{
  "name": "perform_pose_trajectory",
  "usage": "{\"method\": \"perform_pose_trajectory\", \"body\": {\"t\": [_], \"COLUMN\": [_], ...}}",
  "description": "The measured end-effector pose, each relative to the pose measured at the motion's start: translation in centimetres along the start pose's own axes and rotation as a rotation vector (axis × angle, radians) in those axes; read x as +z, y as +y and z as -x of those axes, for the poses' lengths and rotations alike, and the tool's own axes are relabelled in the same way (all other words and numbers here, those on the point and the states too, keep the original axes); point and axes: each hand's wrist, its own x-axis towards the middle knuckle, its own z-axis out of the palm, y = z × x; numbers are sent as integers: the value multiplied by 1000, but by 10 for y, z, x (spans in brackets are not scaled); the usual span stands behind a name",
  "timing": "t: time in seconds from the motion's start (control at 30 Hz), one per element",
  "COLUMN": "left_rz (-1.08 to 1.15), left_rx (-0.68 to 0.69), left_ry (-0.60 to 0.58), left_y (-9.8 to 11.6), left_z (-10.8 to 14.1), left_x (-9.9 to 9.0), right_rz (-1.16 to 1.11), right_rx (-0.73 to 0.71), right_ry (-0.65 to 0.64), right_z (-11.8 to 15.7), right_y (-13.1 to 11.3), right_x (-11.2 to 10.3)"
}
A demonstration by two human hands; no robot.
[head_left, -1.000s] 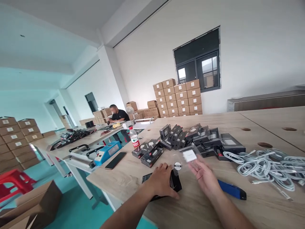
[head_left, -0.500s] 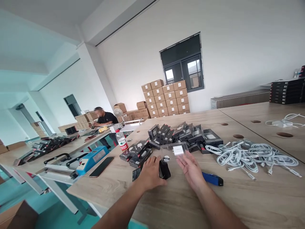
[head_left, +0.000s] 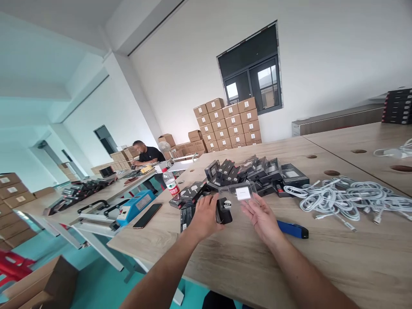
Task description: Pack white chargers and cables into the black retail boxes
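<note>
My left hand (head_left: 206, 216) is wrapped round a small black box (head_left: 224, 216), whose open end faces right. My right hand (head_left: 261, 214) grips the right end of a clear plastic tray (head_left: 229, 190) that holds a white charger block (head_left: 243, 193). The tray's left end is at the mouth of the box, beside a round label. Behind both hands lies a pile of black boxes (head_left: 232, 173) on the wooden table (head_left: 244, 266). A blue tool (head_left: 292, 229) rests to the right of my right wrist.
White cables (head_left: 341, 199) lie in a tangle at the right. Toward the left are a water bottle (head_left: 171, 184), a phone (head_left: 147, 215) and a blue machine (head_left: 135, 208). A person (head_left: 148, 153) sits at another table behind. Cartons (head_left: 228, 124) stand by the wall.
The view has swung left and down, showing more floor and cartons at the left. Both hands still hold the black box and the clear tray, which now shows its charger block more fully.
</note>
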Motion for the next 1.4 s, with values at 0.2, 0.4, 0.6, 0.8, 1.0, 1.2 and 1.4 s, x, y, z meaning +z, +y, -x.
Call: {"method": "perform_pose_trajectory", "body": {"t": [0.2,0.4,0.6,0.8,1.0,1.2,1.4], "left_rz": [-6,-1,83,207,485,645,1198], "left_rx": [-5,13,58,57,28,117,-86], "left_ry": [126,99,30,-29,-63,-55,277], "left_y": [-7,-9,0,4,12,30,63], "left_z": [-8,-11,-9,-5,-2,4,1], "left_x": [-1,-15,-17,-19,-35,-34,15], "right_rz": [47,90,129,82,55,297,356], "right_rx": [31,19,110,254,342,383,40], "right_ry": [-44,-65,-79,-113,-116,-340,-51], "right_z": [3,6,12,15,12,29,7], "right_y": [1,2,3,-4,-14,-12,-18], "right_x": [2,6,9,12,7,3,-21]}}
